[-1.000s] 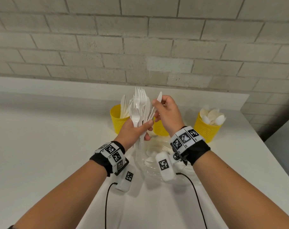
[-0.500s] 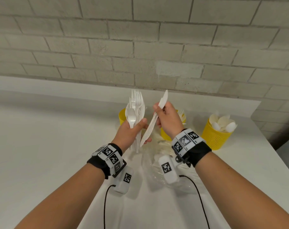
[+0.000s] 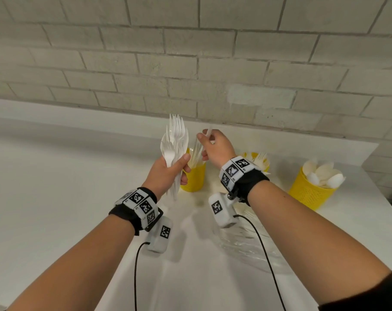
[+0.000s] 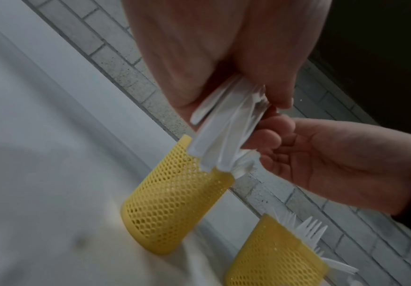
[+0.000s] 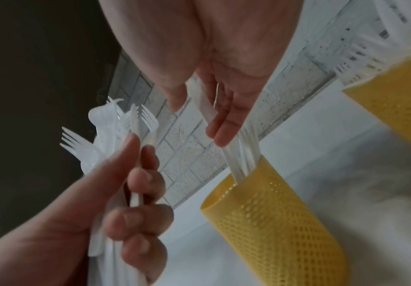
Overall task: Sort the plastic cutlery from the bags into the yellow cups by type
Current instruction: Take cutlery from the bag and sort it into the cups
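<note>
From my head, my left hand (image 3: 165, 170) clamps a white bundle of forks (image 3: 176, 144) upright, just left of the knife cup (image 3: 193, 176); my right hand (image 3: 215, 145) pinches one knife (image 3: 207, 136) above that cup. At my left wrist, the handles fan out below my curled fingers. At my right wrist, thumb and fingertips pinch the thin, pale knife, its lower end seemingly inside the cup's rim.

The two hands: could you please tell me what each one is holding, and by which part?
The left hand grips a bundle of forks and a spoon around the handles. The right hand pinches one knife near its upper end, over the left yellow cup.
</note>
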Demonstrator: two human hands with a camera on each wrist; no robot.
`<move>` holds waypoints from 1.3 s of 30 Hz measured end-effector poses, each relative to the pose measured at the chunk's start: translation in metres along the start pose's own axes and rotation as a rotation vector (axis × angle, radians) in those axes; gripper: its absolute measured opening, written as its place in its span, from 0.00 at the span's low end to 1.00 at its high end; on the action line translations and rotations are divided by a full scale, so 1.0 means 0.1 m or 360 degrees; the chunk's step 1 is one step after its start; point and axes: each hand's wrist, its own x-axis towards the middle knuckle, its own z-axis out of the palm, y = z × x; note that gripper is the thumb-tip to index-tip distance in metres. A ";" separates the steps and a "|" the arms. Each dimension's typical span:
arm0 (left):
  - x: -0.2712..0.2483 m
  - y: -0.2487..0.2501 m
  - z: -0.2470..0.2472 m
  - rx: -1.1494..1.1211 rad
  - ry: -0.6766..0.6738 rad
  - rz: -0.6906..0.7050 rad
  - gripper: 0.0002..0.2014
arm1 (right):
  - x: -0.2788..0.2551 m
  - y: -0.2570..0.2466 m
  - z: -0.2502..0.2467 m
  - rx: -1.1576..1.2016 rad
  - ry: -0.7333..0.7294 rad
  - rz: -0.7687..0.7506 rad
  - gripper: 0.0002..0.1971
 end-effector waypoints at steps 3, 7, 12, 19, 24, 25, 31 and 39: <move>0.00 0.00 0.01 -0.0020 -0.0009 0.0004 0.12 | -0.06 -0.03 -0.04 -0.0068 0.0100 -0.0097 0.23; -0.01 0.02 0.07 -0.0054 -0.0059 0.0006 0.11 | -0.22 -0.06 -0.04 0.0200 -0.0022 -0.0105 0.16; -0.03 0.04 0.14 -0.0165 -0.0112 -0.0037 0.17 | -0.28 -0.03 -0.07 0.0324 -0.0105 0.0013 0.15; -0.01 0.03 0.09 -0.0231 -0.0065 -0.0107 0.12 | -0.17 -0.14 -0.21 0.0398 0.0219 -0.0148 0.11; 0.03 -0.01 -0.02 0.0022 0.0139 -0.0036 0.12 | -0.07 -0.22 -0.30 0.0343 0.0542 -0.0340 0.04; 0.03 -0.02 -0.03 0.0045 0.0156 -0.0030 0.10 | -0.08 -0.21 -0.28 0.0300 0.0520 -0.0332 0.01; -0.02 0.03 0.06 0.0069 0.0092 0.0024 0.11 | -0.11 0.05 -0.09 -0.0124 0.0185 -0.0130 0.13; -0.01 0.06 0.22 0.0141 0.0182 0.0074 0.07 | -0.54 -0.10 0.06 0.0141 -0.0067 -0.0243 0.13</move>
